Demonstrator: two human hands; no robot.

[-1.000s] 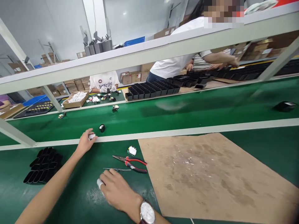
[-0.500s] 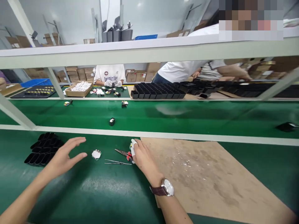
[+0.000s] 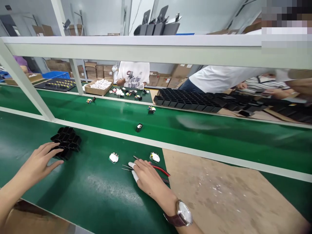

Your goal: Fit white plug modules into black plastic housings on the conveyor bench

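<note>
My left hand (image 3: 40, 162) is open, fingers spread, at the near side of a cluster of black plastic housings (image 3: 69, 138); its fingertips overlap the nearest ones. My right hand (image 3: 148, 177), with white finger cots on the thumb and a finger, closes around a pair of tweezers (image 3: 126, 168); their tips stick out to the left. Under that hand lie pliers with red handles (image 3: 161, 168), partly hidden. Just beyond them rests a small circuit board with a white pad (image 3: 155, 157). A similar small board (image 3: 113, 158) lies between my hands.
Brown cardboard (image 3: 209, 191) covers the bench at right. Beyond a white rail (image 3: 109, 132), a green conveyor (image 3: 117, 113) carries a black housing (image 3: 139, 127) and small boards. Across it, co-workers work near stacked black housings (image 3: 185, 99) and a box of white parts (image 3: 98, 87). A shelf beam crosses above.
My right hand has let go of a small board beyond the pliers and moved nearer onto the tweezers. My left hand has gone to the black housings. The view has shifted left.
</note>
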